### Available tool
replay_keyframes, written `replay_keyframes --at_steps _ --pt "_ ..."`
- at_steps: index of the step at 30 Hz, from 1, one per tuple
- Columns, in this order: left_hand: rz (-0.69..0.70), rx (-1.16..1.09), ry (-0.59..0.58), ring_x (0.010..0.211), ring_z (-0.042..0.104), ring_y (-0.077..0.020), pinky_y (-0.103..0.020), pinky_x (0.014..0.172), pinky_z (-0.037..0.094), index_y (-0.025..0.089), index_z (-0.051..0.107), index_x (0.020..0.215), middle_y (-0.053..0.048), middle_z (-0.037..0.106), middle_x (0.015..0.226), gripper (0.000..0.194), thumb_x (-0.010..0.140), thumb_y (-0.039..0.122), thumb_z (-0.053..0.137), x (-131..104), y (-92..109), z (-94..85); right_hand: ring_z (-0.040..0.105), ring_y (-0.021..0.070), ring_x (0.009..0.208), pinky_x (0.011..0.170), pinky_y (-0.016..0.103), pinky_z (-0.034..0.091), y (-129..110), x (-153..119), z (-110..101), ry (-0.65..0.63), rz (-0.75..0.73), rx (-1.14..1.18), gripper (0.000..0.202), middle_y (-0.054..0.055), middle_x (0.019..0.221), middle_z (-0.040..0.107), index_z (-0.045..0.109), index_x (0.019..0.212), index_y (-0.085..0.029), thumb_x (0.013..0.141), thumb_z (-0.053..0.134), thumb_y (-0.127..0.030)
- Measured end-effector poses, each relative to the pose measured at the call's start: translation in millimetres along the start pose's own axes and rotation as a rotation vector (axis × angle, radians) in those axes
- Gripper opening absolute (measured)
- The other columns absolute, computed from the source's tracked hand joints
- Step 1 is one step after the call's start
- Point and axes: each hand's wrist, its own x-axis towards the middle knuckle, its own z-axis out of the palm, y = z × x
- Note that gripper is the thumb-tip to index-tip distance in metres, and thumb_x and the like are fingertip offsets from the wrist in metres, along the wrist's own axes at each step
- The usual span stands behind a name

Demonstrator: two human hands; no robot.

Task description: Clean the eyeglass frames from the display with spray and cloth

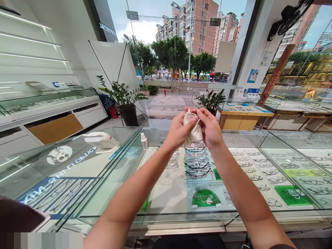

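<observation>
Both my hands are raised over the glass display case [166, 204], pinching a cream-coloured cloth [195, 133] between them. My left hand [178, 128] grips the cloth from the left, its thumb pressed on the front. On the other side, my right hand [211, 128] has thumb and fingers closed at the cloth's upper edge. Whether anything lies inside the folds is hidden. To the left of my hands a small white bottle [144, 141] stands upright on the glass. Rows of eyeglasses [198, 167] lie under the glass below my hands.
A white device [101, 141] sits on the left glass counter. Potted plants [129, 112] stand beyond the case, near the glass shopfront. More display cases [293, 166] with eyeglasses extend to the right. A dark object [20, 214] juts in at the lower left.
</observation>
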Motion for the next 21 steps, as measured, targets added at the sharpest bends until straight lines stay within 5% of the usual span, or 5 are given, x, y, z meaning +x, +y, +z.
replay_keyframes --at_steps 8,17,21 --pt "0.098 0.058 0.023 0.076 0.056 -0.0134 -0.025 0.071 0.045 0.019 0.078 0.104 -0.003 0.068 0.088 0.045 0.087 0.061 0.076 2 -5 0.9 0.070 0.0229 0.117 0.106 0.042 0.056 -3 0 -2 -0.048 -0.073 0.006 0.010 0.001 0.113 0.080 0.077 0.086 -0.028 0.090 0.074 -0.038" --pt "-0.057 0.113 -0.293 0.073 0.050 -0.0135 -0.025 0.068 0.041 0.016 0.073 0.095 -0.002 0.061 0.082 0.043 0.081 0.055 0.082 4 14 -18.5 0.073 0.0227 0.106 0.101 0.042 0.058 -3 7 -16 0.031 -0.059 -0.062 0.014 0.002 0.104 0.081 0.077 0.087 -0.027 0.085 0.077 -0.041" --pt "0.053 0.180 -0.171 0.083 0.057 -0.0161 -0.026 0.075 0.047 0.016 0.074 0.106 -0.006 0.068 0.097 0.046 0.077 0.049 0.088 5 6 -15.6 0.073 0.0219 0.108 0.102 0.040 0.057 0 5 -10 0.031 -0.041 -0.010 0.014 0.003 0.105 0.081 0.077 0.086 -0.026 0.084 0.080 -0.040"
